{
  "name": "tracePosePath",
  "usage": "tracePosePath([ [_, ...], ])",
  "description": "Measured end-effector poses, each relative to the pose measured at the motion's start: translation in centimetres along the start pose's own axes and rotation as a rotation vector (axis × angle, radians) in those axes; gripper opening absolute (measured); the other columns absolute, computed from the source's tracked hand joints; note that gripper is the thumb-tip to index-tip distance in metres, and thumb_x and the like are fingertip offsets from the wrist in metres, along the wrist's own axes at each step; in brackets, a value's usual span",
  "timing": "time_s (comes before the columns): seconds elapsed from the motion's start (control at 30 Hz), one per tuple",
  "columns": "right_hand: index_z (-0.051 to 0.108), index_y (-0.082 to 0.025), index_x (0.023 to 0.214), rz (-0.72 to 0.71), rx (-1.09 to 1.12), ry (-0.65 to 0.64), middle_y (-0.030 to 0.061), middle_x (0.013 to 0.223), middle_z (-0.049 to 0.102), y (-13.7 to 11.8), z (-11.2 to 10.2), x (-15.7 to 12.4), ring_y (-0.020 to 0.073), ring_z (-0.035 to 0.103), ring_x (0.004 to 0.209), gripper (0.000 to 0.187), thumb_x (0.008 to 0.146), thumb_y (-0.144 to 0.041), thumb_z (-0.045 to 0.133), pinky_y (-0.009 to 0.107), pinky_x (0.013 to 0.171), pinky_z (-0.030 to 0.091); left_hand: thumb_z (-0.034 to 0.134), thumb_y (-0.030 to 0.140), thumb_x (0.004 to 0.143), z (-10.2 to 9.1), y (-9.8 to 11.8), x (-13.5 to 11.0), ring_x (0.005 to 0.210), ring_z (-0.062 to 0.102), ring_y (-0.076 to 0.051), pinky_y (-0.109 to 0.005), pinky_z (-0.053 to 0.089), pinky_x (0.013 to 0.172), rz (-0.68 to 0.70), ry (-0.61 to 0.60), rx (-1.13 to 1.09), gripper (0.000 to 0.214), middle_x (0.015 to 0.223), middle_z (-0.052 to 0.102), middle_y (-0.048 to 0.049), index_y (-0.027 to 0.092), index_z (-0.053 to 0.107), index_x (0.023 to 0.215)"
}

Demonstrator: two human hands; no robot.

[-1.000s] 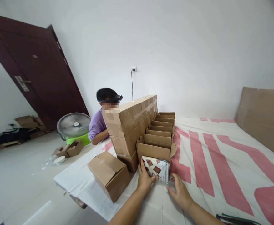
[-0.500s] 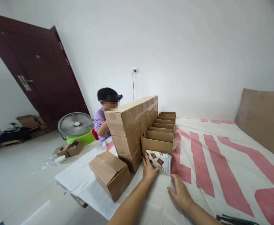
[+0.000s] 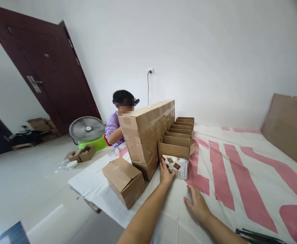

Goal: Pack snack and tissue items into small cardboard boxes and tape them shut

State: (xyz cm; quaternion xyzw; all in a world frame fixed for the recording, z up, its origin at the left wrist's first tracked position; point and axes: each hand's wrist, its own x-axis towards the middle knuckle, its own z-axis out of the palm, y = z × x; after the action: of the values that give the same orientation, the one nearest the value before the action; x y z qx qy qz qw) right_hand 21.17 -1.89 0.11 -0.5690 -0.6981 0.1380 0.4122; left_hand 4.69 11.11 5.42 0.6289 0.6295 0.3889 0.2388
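My left hand [image 3: 166,174] grips a white food pouch [image 3: 176,166] printed with dark red squares and the letters "Meal". Its fingers lie along the pouch's left edge and the thumb rests across the lower front. The pouch stands upright against the nearest open cardboard box [image 3: 175,149], at the front of a row of open boxes. Whether more pouches are stacked behind it I cannot tell. To the lower right, my right hand [image 3: 198,205] hovers over the cloth, holding nothing, fingers apart and a short gap from the pouch.
Taped cartons [image 3: 145,128] form a stacked wall left of the open boxes. A single closed carton [image 3: 124,179] sits near the table's left edge. Behind the wall is a co-worker in a purple shirt [image 3: 111,125]. A cardboard sheet [image 3: 288,128] leans at right; a fan [image 3: 87,130] stands beyond the table.
The whole view has shifted slightly, moving the scene right and up. My right hand has drawn back a little from the pouch. My left hand stays on it.
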Motion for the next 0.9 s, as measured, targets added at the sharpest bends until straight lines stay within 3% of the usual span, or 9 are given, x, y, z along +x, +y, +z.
tracePosePath([
  [0.13,0.053,-0.015,0.122,-0.014,0.003,-0.003,0.0150,0.115,0.065,0.1,0.0,0.1,0.0262,0.066,0.101,0.040,0.084,-0.027,0.052,0.045,0.092,0.056,0.081,0.021,0.064,0.5,0.3,0.5,0.152,0.019,-0.034,-0.041,0.020,0.121,-0.010,0.031,0.049,0.116,0.161,0.022,-0.0254,0.013,0.008,0.153],
  [0.33,0.054,-0.017,0.121,-0.026,0.010,0.004,0.0138,0.116,0.065,0.0,-0.1,0.2,0.0259,0.066,0.101,0.038,0.084,-0.026,0.052,0.044,0.092,0.055,0.067,0.022,0.079,1.7,1.2,-0.3,0.149,0.024,-0.038,-0.052,0.023,0.119,-0.057,0.109,0.105,0.090,0.156,0.028,-0.0277,0.013,0.015,0.152],
  [0.47,0.055,-0.018,0.118,-0.032,0.012,0.009,0.0125,0.112,0.066,-0.1,-0.2,0.2,0.0259,0.066,0.098,0.036,0.083,-0.024,0.052,0.044,0.090,0.056,0.061,0.018,0.081,2.0,1.5,-1.4,0.150,0.023,-0.036,-0.049,0.022,0.121,-0.054,0.064,0.103,0.085,0.157,0.027,-0.0277,0.009,0.015,0.152],
  [0.6,0.057,-0.018,0.115,-0.042,0.014,0.015,0.0117,0.110,0.066,-0.2,-0.4,0.3,0.0251,0.066,0.095,0.034,0.082,-0.024,0.052,0.044,0.088,0.056,0.064,0.015,0.076,1.5,1.8,-3.1,0.152,0.015,-0.037,-0.048,0.017,0.124,-0.037,-0.057,0.098,0.089,0.162,0.019,-0.0281,0.004,0.019,0.152],
  [0.67,0.058,-0.019,0.114,-0.050,0.020,0.011,0.0116,0.110,0.066,-0.3,-0.5,0.4,0.0249,0.067,0.094,0.032,0.083,-0.025,0.052,0.043,0.087,0.057,0.067,0.016,0.072,0.6,2.0,-4.5,0.151,0.017,-0.040,-0.051,0.016,0.124,-0.002,-0.161,0.096,0.088,0.160,0.023,-0.0287,0.001,0.028,0.149],
  [0.77,0.059,-0.019,0.110,-0.061,0.033,-0.001,0.0111,0.108,0.067,-0.4,-0.6,0.4,0.0248,0.067,0.098,0.029,0.082,-0.024,0.052,0.042,0.087,0.057,0.072,0.018,0.066,-2.2,2.4,-7.6,0.145,0.035,-0.041,-0.051,0.028,0.121,0.138,-0.369,0.076,0.075,0.152,0.043,-0.0261,0.005,0.052,0.137],
  [0.9,0.060,-0.019,0.108,-0.060,0.047,-0.008,0.0117,0.107,0.067,-0.2,-0.4,0.4,0.0260,0.066,0.102,0.028,0.083,-0.027,0.052,0.043,0.092,0.055,0.069,0.029,0.075,-9.1,3.6,-11.0,0.126,0.059,-0.025,-0.035,0.044,0.112,0.443,-0.604,0.001,0.043,0.136,0.065,-0.0071,0.024,0.070,0.118],
])
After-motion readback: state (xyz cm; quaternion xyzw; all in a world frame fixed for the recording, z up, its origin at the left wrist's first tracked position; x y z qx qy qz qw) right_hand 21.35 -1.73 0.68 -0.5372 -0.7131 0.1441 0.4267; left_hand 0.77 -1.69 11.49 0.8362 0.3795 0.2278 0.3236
